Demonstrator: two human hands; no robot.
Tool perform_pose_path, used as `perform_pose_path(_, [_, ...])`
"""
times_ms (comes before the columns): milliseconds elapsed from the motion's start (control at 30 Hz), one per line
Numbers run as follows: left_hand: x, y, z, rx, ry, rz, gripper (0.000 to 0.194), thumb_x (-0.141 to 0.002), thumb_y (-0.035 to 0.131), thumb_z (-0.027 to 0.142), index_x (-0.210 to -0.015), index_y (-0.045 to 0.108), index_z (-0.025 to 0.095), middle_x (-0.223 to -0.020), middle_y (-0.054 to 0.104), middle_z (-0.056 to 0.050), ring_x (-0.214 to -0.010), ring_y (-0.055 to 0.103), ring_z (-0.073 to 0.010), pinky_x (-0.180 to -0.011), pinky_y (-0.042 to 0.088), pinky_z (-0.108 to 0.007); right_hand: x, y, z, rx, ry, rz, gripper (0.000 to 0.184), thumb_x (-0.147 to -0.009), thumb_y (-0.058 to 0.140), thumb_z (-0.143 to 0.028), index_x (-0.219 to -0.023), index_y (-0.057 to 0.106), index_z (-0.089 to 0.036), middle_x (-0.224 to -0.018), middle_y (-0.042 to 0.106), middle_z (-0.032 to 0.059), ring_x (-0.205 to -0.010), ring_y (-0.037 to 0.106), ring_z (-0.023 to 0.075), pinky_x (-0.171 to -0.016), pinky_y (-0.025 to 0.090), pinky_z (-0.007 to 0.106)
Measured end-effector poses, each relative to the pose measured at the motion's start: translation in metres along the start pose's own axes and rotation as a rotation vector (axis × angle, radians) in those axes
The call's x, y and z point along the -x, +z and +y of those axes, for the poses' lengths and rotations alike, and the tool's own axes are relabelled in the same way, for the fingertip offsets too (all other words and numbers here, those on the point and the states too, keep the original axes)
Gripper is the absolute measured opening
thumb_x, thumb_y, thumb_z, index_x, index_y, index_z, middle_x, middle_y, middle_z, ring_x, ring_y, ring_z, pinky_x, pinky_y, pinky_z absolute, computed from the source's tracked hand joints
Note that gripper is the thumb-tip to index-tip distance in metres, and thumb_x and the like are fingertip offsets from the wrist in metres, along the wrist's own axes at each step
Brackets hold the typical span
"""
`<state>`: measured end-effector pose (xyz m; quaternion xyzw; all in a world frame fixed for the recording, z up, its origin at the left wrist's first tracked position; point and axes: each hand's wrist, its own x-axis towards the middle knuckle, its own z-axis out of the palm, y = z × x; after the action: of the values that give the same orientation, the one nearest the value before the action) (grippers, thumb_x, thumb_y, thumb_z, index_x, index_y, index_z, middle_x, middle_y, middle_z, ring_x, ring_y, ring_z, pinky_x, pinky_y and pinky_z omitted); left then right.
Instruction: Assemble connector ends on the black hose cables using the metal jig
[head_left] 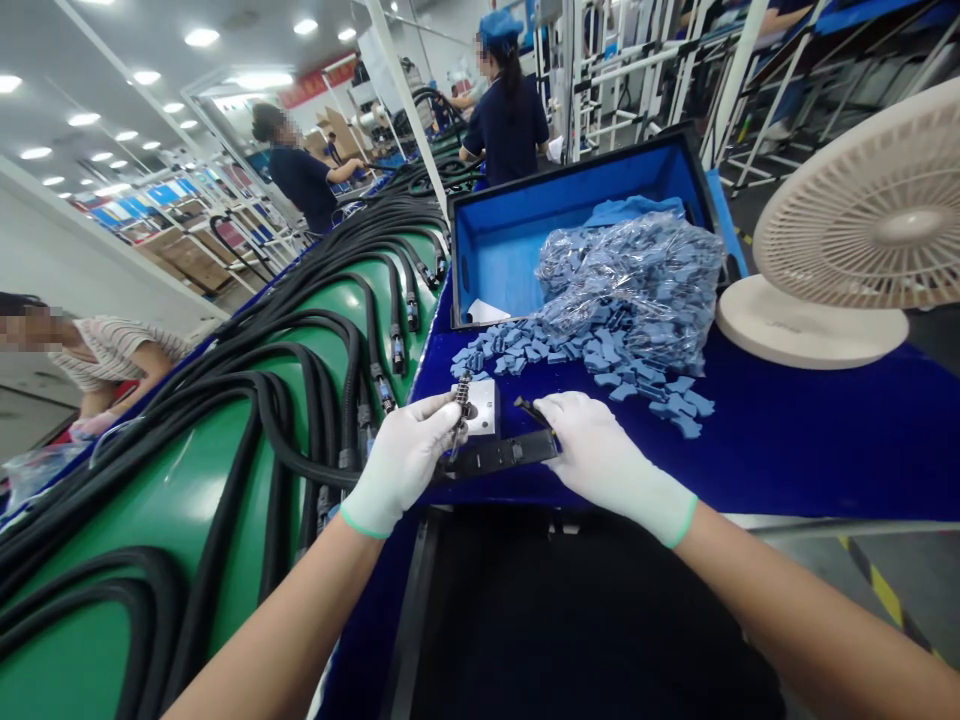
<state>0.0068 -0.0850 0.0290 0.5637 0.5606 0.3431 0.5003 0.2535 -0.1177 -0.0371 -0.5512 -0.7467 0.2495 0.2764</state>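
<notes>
Both of my hands wear white gloves with green cuffs. My left hand (409, 450) pinches a small dark ribbed part (463, 392), coiled like a spring, held upright between thumb and fingers. In my right hand (600, 445) is the end of a long flat black plastic piece (502, 455), which reaches left to beneath my left hand. A thin black tip (531, 410) also sticks out from the right fingers; whether it belongs to the same piece I cannot tell. Just behind the hands sits a silver metal block (484, 405) with a round recess, partly covered by the left fingers.
Loose blue plastic pieces (600, 360) spill from a clear bag (637, 280) at a blue crate (495, 250). A beige fan (814, 325) stands at right. Black hoses (285, 400) cover the green conveyor (225, 540) at left. Several people work beyond.
</notes>
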Motion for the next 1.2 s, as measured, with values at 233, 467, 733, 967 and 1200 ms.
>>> perform_pose_path(233, [0.024, 0.005, 0.017, -0.409, 0.206, -0.127, 0.037, -0.093, 0.069, 0.031, -0.129, 0.075, 0.023, -0.124, 0.074, -0.004, -0.115, 0.068, -0.0266, -0.104, 0.051, -0.038, 0.002, 0.008, -0.016, -0.813, 0.081, -0.182, 0.049, -0.077, 0.077, -0.023, -0.123, 0.062, -0.019, -0.114, 0.065, 0.0025, -0.098, 0.062, 0.0103, -0.087, 0.052, 0.022])
perform_pose_path(467, [0.035, 0.015, 0.001, -0.620, 0.474, -0.173, 0.019, -0.096, 0.063, 0.016, -0.108, 0.077, 0.021, -0.104, 0.066, -0.005, -0.098, 0.064, -0.0181, -0.089, 0.051, -0.031, -0.003, 0.021, -0.028, -1.094, 0.135, -0.253, 0.061, -0.072, 0.078, -0.018, -0.127, 0.052, -0.019, -0.112, 0.062, 0.0035, -0.095, 0.064, 0.0110, -0.081, 0.057, 0.022])
perform_pose_path(733, [0.008, 0.012, -0.023, -0.407, 0.374, -0.229, 0.068, -0.085, 0.078, 0.022, -0.150, 0.055, 0.027, -0.107, 0.065, -0.003, -0.093, 0.064, -0.0179, -0.087, 0.052, -0.033, -0.002, 0.022, -0.025, -1.145, 0.174, -0.320, 0.049, -0.070, 0.074, -0.014, -0.113, 0.051, -0.015, -0.097, 0.064, 0.0026, -0.084, 0.067, 0.0132, -0.079, 0.059, 0.027])
perform_pose_path(967, [0.024, 0.023, -0.032, -0.590, 0.293, 0.102, 0.049, -0.071, 0.088, 0.034, -0.117, 0.076, 0.023, -0.095, 0.068, -0.004, -0.086, 0.062, -0.0228, -0.082, 0.049, -0.036, 0.003, 0.029, -0.022, -1.181, 0.222, -0.113, 0.049, -0.068, 0.078, -0.016, -0.113, 0.057, -0.014, -0.108, 0.066, 0.0052, -0.090, 0.067, 0.0118, -0.081, 0.059, 0.024])
perform_pose_path(1200, [0.054, 0.014, -0.043, 0.684, -0.011, 0.237, 0.032, -0.097, 0.064, 0.047, -0.111, 0.070, 0.020, -0.093, 0.067, -0.006, -0.083, 0.065, -0.0179, -0.079, 0.058, -0.035, 0.008, 0.036, -0.031, -1.036, 0.099, -0.391, 0.062, -0.072, 0.087, -0.036, -0.127, 0.062, -0.019, -0.113, 0.068, 0.0040, -0.096, 0.066, 0.0113, -0.084, 0.056, 0.021])
